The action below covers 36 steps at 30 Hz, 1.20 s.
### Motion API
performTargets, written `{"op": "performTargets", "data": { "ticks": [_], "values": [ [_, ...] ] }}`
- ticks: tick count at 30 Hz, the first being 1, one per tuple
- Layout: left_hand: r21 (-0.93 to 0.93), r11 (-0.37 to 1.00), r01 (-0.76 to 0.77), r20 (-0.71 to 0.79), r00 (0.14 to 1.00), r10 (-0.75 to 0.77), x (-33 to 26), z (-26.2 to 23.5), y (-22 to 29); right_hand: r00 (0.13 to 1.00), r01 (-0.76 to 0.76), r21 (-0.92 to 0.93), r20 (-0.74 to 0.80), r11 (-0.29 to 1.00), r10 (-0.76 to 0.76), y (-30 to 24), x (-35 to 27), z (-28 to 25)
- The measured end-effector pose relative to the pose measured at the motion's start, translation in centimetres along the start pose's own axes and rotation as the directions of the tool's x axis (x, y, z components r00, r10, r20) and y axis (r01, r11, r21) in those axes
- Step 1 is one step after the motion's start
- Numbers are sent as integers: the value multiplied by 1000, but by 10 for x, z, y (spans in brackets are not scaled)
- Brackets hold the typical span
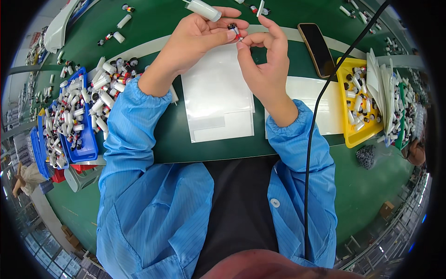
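My left hand (193, 42) is closed around a small black and red cylindrical part (235, 31), held between thumb and fingers over the far end of the white sheets. A white tube with a thin stem (203, 9) lies against the upper side of this hand; whether the fingers grip it I cannot tell. My right hand (269, 63) pinches the small part's thin silvery end between thumb and a finger. Its index finger points up and away. Just beyond that fingertip is a slim white stick (260, 8), either touching it or behind it.
White sheets (218, 93) lie on the green table. A dark phone (317, 49) is right of my right hand, beside a black cable (320, 100). A yellow tray (350, 135) of parts stands right. At left are a blue tray (86, 151) and a heap of white tubes (107, 90).
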<state>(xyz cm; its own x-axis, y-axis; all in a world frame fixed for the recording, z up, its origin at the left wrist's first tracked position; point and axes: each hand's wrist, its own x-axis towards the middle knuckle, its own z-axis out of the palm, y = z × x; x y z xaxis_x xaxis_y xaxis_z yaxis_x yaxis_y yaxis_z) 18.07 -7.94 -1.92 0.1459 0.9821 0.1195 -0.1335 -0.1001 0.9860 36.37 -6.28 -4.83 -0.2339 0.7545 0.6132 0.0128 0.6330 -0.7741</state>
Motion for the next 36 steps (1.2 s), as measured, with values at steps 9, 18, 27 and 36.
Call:
{"op": "performTargets", "data": {
  "ticks": [9, 18, 27, 36],
  "values": [
    [-102, 994, 26, 7, 1000, -26, 2, 8, 8, 994, -103, 359, -5, 928, 112, 4, 17, -16],
    [-99, 995, -31, 120, 992, 43, 4, 3, -7, 849, -522, 493, 377, 696, 370, 7, 24, -34],
    [279, 956, -91, 80, 994, 71, -5, 5, -3, 817, -576, 409, 322, 708, 478, 7, 22, -27],
    [302, 944, -130, 108, 989, 102, -6, 9, 7, 861, -509, 327, 217, 797, 461, 4, 20, -25]
  ]
}}
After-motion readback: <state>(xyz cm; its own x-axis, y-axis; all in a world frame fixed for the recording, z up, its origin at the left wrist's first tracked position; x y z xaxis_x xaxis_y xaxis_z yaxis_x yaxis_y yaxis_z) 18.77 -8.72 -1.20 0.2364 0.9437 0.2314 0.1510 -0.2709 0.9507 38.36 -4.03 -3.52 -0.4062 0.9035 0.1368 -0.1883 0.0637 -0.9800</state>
